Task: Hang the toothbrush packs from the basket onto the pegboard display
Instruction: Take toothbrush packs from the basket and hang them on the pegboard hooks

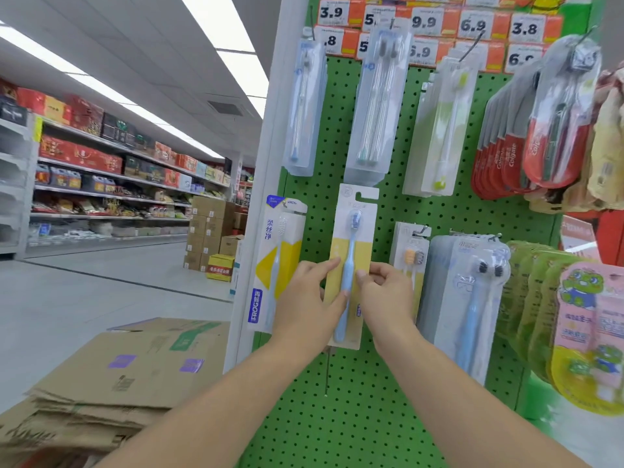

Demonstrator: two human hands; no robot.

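A: Where was the toothbrush pack [351, 265] in relation to the hands?

B: Between them. The left hand [305, 300] had it by the left edge, forefinger stretched flat across the yellow card and thumb at the edge lower down. The right hand [385, 292] pinched the right edge, fingers curled over the card with the thumb in front, beside the blue handle.

A: So both hands were closed on it?

B: Yes, each gripped one side of the same pack, at about the middle of its height.

A: Which way did it point?

B: Its long axis stood upright, leaning slightly. The bristle head was up, above the hands, and the handle end ran down below them. The hook slot at the top of the card was the farthest part from the hands.

A: And against what?

B: It stood in front of the green pegboard [371, 410]. Whether the slot was already on a peg, I could not tell.

A: What hung around the hands?

B: Just left of the left hand, a Frog pack [278, 265] with a yellow arrow. Right of the right hand, a stack of clear packs [462, 298] with blue brushes. Above the hands, a row of clear packs [376, 106], and price tags [472, 25] higher still. Flattened cardboard boxes [111, 380] lay below and left of the left forearm.
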